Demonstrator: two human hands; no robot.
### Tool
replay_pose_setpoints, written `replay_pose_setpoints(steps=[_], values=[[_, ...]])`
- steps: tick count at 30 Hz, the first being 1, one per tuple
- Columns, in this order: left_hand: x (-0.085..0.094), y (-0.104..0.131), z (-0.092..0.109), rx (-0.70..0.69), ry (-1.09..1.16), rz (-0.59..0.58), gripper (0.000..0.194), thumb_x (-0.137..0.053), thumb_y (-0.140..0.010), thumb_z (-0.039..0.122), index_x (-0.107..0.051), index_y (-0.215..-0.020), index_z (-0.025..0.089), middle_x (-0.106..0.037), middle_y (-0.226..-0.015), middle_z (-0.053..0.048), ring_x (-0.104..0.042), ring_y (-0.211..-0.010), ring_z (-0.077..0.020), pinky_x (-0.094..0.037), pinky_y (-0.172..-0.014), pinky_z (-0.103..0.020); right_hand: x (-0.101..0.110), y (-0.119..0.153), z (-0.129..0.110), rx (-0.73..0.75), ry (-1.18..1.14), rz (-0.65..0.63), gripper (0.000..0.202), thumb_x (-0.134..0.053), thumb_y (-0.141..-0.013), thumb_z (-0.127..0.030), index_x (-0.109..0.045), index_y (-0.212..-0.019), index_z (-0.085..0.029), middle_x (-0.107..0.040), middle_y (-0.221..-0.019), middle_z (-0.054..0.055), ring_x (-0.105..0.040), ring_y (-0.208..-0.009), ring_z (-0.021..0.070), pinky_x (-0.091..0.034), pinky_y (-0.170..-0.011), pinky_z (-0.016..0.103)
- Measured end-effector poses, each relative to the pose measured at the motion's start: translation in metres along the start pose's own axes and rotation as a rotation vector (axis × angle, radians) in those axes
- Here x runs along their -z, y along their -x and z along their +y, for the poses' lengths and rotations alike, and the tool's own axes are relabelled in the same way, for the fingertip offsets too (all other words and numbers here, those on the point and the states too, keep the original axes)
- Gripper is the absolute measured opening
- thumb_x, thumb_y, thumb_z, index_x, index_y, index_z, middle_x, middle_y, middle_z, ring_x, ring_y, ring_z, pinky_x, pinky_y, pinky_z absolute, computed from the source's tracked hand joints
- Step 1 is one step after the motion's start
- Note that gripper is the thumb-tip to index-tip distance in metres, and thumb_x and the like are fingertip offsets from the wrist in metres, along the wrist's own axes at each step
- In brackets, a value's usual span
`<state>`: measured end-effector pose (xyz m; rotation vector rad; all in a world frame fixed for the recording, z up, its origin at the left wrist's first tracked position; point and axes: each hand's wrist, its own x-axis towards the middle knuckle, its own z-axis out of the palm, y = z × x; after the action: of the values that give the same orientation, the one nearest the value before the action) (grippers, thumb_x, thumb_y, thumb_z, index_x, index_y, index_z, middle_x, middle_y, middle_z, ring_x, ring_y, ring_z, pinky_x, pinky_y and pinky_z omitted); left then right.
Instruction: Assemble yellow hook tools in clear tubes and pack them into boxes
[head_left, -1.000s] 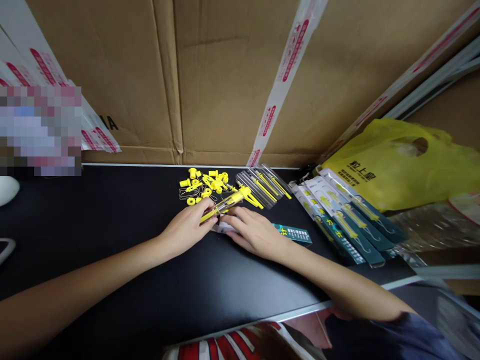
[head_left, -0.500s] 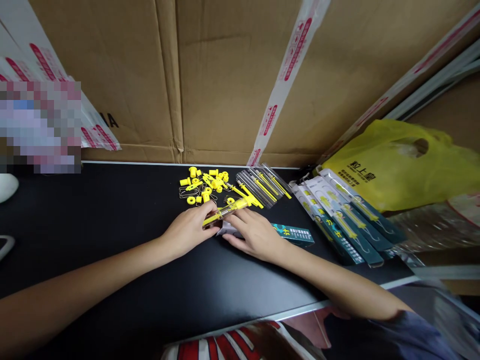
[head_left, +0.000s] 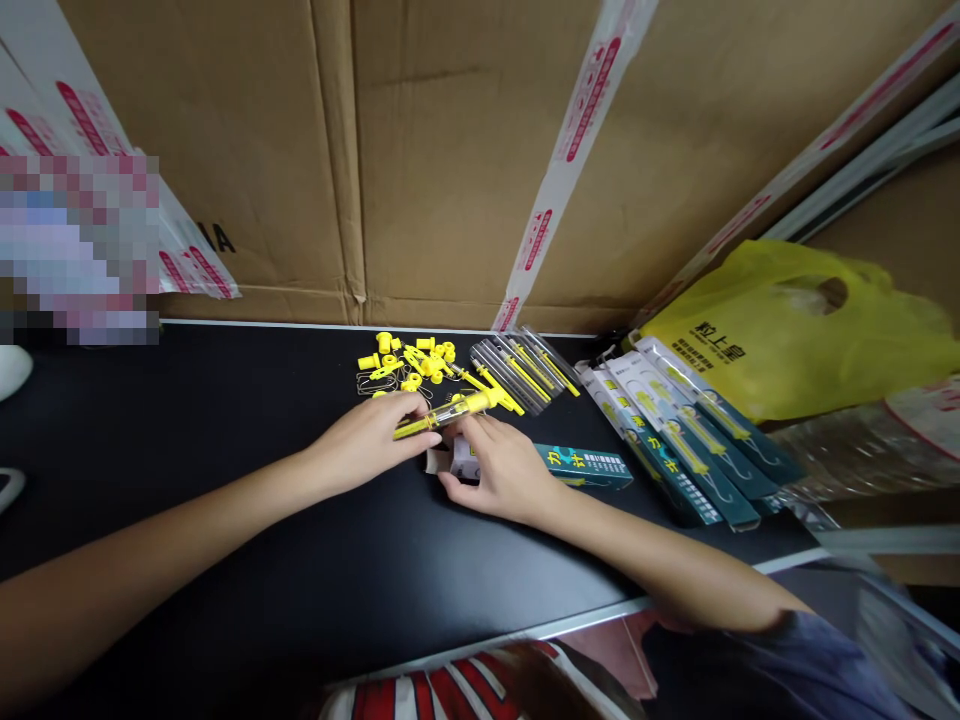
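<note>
My left hand [head_left: 365, 447] pinches a clear tube spring scale [head_left: 448, 412] with yellow ends between thumb and fingers. The tube lies slantwise, its yellow head pointing right. My right hand [head_left: 508, 472] closes over a narrow green-and-white box [head_left: 591, 466] lying on the table. The box's left end flap shows beside the right fingertips, just below the tube; the hand hides its middle. Behind the hands lie loose yellow plastic parts [head_left: 431, 366] and wire hooks [head_left: 373, 382]. Several clear tubes with yellow rods [head_left: 517, 370] lie side by side to their right.
Several packed boxes [head_left: 679, 440] lie fanned out at the right of the black table [head_left: 315, 570]. Beyond them sits a yellow plastic bag [head_left: 780, 340]. A large cardboard wall [head_left: 450, 180] rises along the back edge. White objects [head_left: 11, 372] stand at the far left.
My left hand has shifted slightly left and up with the spring scale, away from the box. More of the box's left end shows now. The right hand stays nearly in place.
</note>
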<state>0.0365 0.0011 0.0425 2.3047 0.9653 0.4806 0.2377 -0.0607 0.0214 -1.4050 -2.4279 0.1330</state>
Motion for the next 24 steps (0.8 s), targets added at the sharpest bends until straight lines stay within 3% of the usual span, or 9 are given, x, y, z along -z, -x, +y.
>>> replay_pose_setpoints(steps=[5, 8, 11, 17, 24], values=[[0.04, -0.002, -0.002, -0.042, -0.065, -0.113, 0.026, -0.055, -0.083, 0.044, -0.059, -0.083, 0.018, -0.057, -0.074, 0.004, -0.051, -0.067, -0.0124, -0.033, -0.062, -0.022, 0.009, 0.0, 0.009, 0.116, -0.06, -0.093, 0.027, -0.054, -0.077, -0.021, -0.051, -0.104, -0.017, -0.061, -0.099, 0.01, -0.056, -0.093, 0.0243, -0.047, -0.086, 0.038], [0.06, 0.0, -0.005, -0.063, -0.046, -0.173, 0.03, -0.059, -0.081, 0.045, -0.06, -0.096, 0.02, -0.056, -0.077, 0.004, -0.051, -0.068, -0.0105, -0.034, -0.064, -0.021, 0.014, 0.0, 0.016, 0.17, -0.102, -0.14, 0.034, -0.056, -0.082, -0.024, -0.049, -0.114, -0.015, -0.059, -0.109, 0.012, -0.054, -0.102, 0.0251, -0.046, -0.091, 0.039], [0.073, 0.002, -0.008, -0.052, -0.08, -0.239, 0.034, -0.06, -0.079, 0.047, -0.062, -0.103, 0.022, -0.056, -0.079, 0.004, -0.052, -0.068, -0.0101, -0.035, -0.062, -0.02, 0.016, -0.001, 0.022, 0.165, -0.074, -0.152, 0.037, -0.059, -0.084, -0.033, -0.051, -0.115, -0.015, -0.06, -0.106, 0.013, -0.054, -0.1, 0.0268, -0.047, -0.089, 0.042], [0.07, 0.003, -0.007, -0.023, -0.109, -0.434, 0.027, -0.061, -0.079, 0.042, -0.066, -0.099, 0.025, -0.058, -0.078, 0.004, -0.052, -0.065, -0.0096, -0.034, -0.058, -0.02, 0.014, -0.004, 0.028, 0.145, -0.104, -0.135, 0.048, -0.058, -0.082, -0.027, -0.047, -0.127, -0.015, -0.059, -0.113, 0.012, -0.055, -0.103, 0.025, -0.047, -0.091, 0.041], [0.056, 0.005, -0.001, -0.015, -0.175, -0.378, 0.022, -0.056, -0.082, 0.042, -0.065, -0.094, 0.026, -0.061, -0.077, 0.005, -0.054, -0.066, -0.0108, -0.032, -0.057, -0.021, 0.014, -0.003, 0.026, 0.139, -0.116, -0.142, 0.049, -0.059, -0.08, -0.026, -0.048, -0.127, -0.014, -0.06, -0.112, 0.012, -0.056, -0.103, 0.0245, -0.048, -0.09, 0.04]])
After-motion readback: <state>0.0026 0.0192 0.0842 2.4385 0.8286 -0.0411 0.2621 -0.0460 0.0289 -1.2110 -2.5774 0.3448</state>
